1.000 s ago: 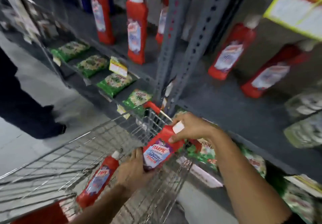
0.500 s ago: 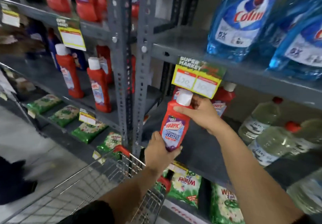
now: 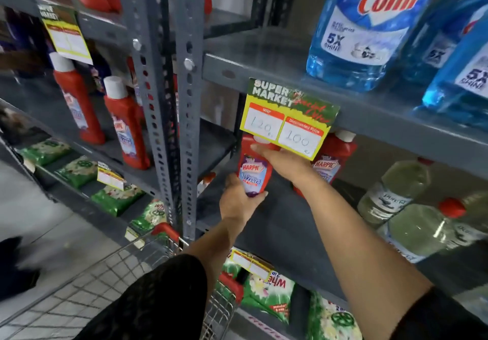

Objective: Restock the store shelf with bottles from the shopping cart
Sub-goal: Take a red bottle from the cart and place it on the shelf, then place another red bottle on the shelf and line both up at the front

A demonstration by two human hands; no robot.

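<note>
- head view, the key bit: I'm holding the red Harpic bottle (image 3: 254, 170) out in front of me over the grey shelf (image 3: 277, 223), long axis pretty much upright, maybe tipped a hair, white cap up under the price tag (image 3: 289, 117)
- my left hand (image 3: 239, 203) is cupping it from underneath, fingers wrapped round the base, so that's the hand closest to the shelf surface
- my right hand (image 3: 284, 164) is clamped round the neck just below the cap, coming in from the right
- so both hands are closed on the same bottle, one low, one high, stacked along its length
- the base looks like it's hovering just above the shelf, though my left hand is hiding the gap so I can't really tell if it's touching
- the spot I'm guessing I'm aiming for is straight down and a bit back, just left of the second Harpic bottle (image 3: 328, 166) already standing there
- looks-wise: red plastic body, white cap half hidden by the tag, purple and white label with the brand name facing me
- the shopping cart (image 3: 169, 236) is sitting low, below my left arm, just its rim and red corner showing
- no bottles showing in the bit of cart I'm seeing
</note>
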